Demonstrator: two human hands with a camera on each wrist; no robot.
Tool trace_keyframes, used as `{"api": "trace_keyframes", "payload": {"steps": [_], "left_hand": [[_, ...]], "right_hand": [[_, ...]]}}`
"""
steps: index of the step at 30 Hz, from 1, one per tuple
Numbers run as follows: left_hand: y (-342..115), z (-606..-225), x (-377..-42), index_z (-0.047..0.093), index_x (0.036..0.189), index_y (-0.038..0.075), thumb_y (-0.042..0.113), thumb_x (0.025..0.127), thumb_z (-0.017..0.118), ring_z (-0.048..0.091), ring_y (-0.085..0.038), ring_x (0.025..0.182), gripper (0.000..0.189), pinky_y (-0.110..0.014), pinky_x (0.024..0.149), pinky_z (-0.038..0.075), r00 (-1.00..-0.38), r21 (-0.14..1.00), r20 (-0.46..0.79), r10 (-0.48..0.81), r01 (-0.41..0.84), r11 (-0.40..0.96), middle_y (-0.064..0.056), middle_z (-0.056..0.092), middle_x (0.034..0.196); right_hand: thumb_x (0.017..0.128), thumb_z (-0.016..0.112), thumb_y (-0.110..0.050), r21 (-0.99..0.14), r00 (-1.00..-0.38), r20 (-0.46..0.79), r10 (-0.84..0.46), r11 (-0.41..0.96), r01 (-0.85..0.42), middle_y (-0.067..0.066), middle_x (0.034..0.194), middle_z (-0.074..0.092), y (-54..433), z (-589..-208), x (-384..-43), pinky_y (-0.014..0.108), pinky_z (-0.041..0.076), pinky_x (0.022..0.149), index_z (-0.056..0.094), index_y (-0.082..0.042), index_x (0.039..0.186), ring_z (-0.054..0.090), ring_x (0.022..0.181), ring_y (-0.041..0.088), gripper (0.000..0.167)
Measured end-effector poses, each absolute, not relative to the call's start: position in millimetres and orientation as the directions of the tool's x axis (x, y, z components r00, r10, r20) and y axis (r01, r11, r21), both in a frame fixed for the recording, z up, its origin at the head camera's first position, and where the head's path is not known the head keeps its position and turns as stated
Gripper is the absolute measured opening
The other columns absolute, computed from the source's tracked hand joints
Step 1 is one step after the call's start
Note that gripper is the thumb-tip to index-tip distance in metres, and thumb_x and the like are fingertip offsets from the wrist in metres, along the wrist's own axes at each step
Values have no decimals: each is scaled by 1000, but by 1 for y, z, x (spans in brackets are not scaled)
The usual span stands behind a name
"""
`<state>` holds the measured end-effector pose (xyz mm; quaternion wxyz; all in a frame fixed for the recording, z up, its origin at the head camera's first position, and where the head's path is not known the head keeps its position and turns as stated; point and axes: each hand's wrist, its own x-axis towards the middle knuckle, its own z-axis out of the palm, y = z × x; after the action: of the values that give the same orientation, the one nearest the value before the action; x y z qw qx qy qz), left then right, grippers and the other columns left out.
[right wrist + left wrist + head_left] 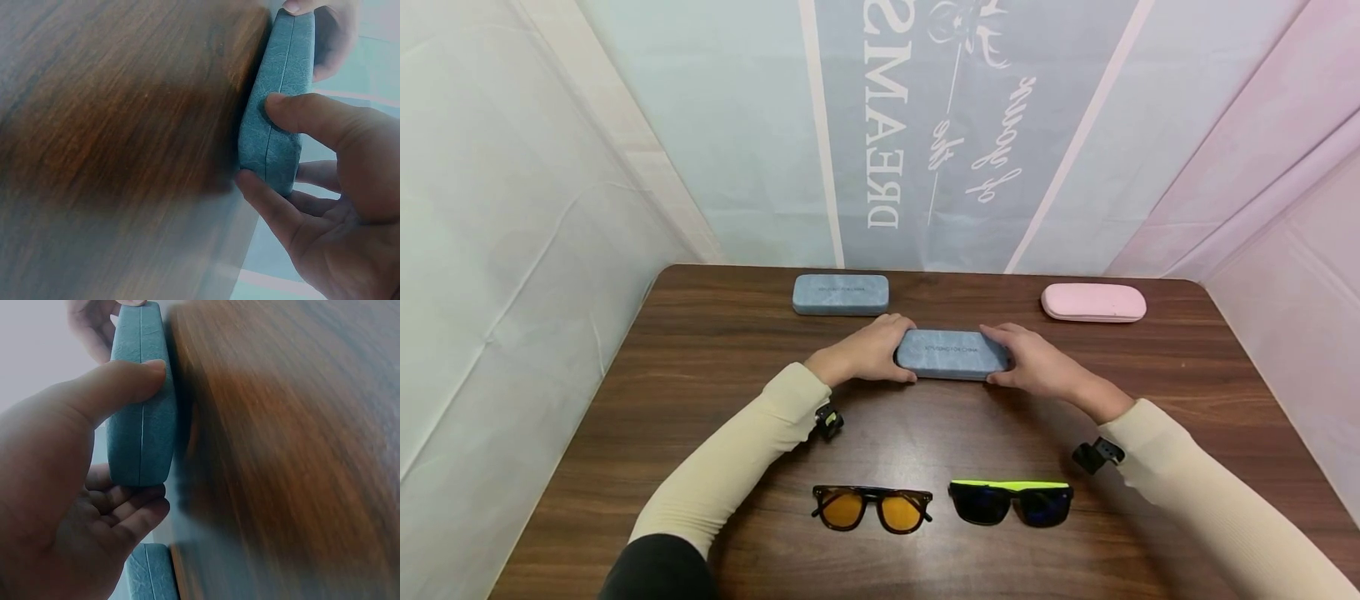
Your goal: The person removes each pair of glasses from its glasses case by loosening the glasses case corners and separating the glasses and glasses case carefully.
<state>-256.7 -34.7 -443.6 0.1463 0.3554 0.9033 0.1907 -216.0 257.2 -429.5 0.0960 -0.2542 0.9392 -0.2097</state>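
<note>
Surface (700,358): dark brown wood-grain, spread wide!
Grip: left hand (876,350) and right hand (1036,360), fingers clamped on opposite ends of a long blue textured case (952,354)!
Spot: right between those hands, towards the far side.
Back: matching blue case (841,295) left, rounded pink case (1093,302) right.
Front: orange-lensed, dark-framed glasses (871,495) beside black sunglasses (1013,493) with yellow-green trim.

Mottled blue cases (952,353), pink case (1093,302), streaked brown tabletop (1150,358), amber-lensed black glasses (872,495), black-and-neon-yellow sunglasses (1013,496)
</note>
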Motion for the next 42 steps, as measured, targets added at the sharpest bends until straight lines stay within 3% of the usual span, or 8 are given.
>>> {"api": "trace_keyframes", "payload": {"steps": [10,18,42], "left_hand": [[-44,-437,-259,45,145,1,43,88,79,47,-25,129,78,-37,108,40,-695,438,-130,707,600,670,-11,52,138],[-51,-433,-259,44,146,2,43,89,78,43,-26,136,78,-38,111,38,-699,433,-133,703,597,675,-12,48,145],[-73,-428,-257,46,143,-2,38,88,81,43,-29,137,77,-41,113,37,-712,458,-115,693,581,673,-15,52,141]], "right_hand": [[86,82,-12,-436,-841,-52,-539,770,-466,29,139,51,252,-423,-218,46,51,87,41,9,150,57,116,34,79],[86,83,-14,-453,-840,-42,-541,759,-467,29,140,51,247,-421,-218,47,53,88,40,8,151,57,120,36,81],[87,82,-16,-438,-814,-26,-581,738,-513,28,138,53,227,-417,-223,46,53,90,42,10,149,58,120,36,78]]}}
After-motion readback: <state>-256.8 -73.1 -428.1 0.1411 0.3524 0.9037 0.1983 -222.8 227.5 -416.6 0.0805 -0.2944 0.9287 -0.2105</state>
